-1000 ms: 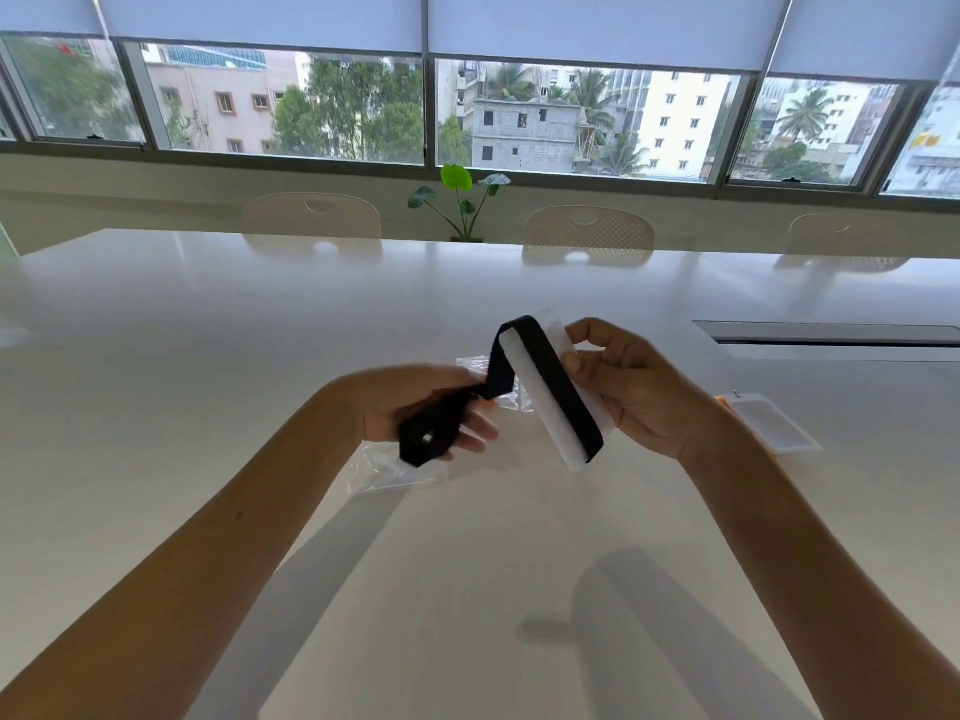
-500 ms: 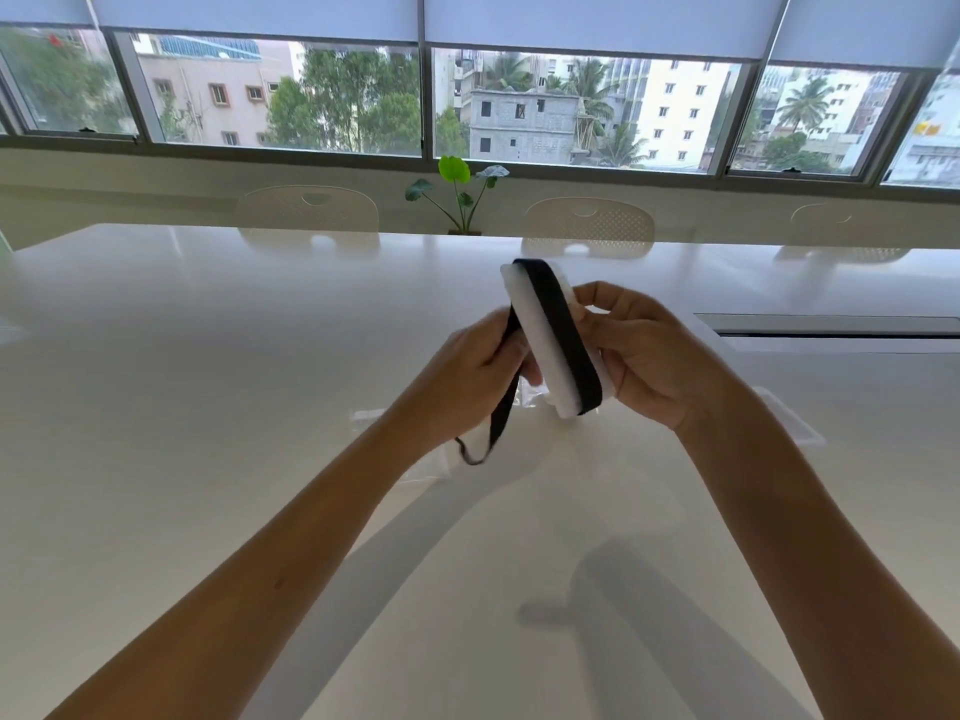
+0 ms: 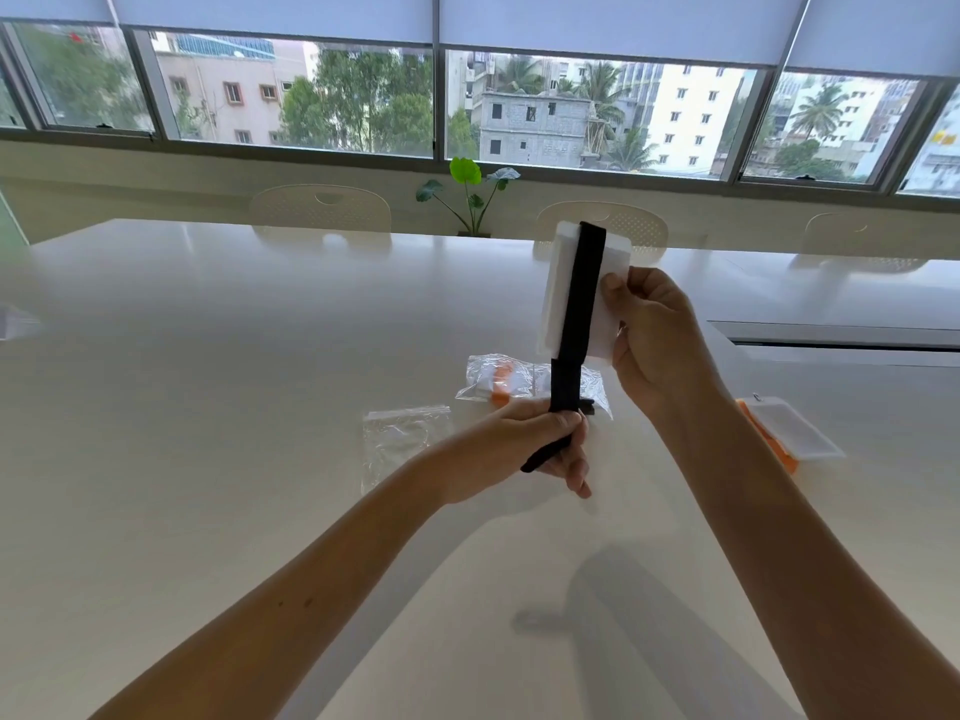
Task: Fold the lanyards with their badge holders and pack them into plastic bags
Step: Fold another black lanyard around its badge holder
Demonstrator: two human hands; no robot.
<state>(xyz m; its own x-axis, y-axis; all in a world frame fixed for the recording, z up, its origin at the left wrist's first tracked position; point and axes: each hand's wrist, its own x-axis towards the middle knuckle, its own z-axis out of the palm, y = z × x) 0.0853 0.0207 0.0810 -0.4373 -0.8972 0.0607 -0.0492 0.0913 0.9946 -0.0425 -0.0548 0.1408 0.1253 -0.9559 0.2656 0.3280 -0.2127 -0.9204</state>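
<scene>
From the head camera, the right hand (image 3: 655, 350) holds a white badge holder (image 3: 558, 293) upright above the white table (image 3: 208, 407), thumb pressed on its front face and fingers curled round its right edge. A black lanyard (image 3: 577, 314) runs lengthwise over the holder, looping across its top edge and down past its lower end. Below, the left hand (image 3: 524, 449) grips the free part of the lanyard, fingers curled round the strap so that it stretches taut between the two hands; a short black end sticks out on the left of the fist.

On the table behind the hands lies a clear plastic bag (image 3: 402, 439), flat and seemingly without contents. Just beyond it, partly hidden by the lanyard, lies a second plastic bag (image 3: 498, 379) with something orange and white inside. To the right, near the right forearm, a further badge holder (image 3: 792, 431) rests on an orange lanyard (image 3: 769, 439), apart from the bags.

At the far edge of the table stand pale perforated chairs (image 3: 319, 207), and between two of them a small green plant (image 3: 470, 194) rises before the windows (image 3: 571, 111), whose blinds are half lowered.
</scene>
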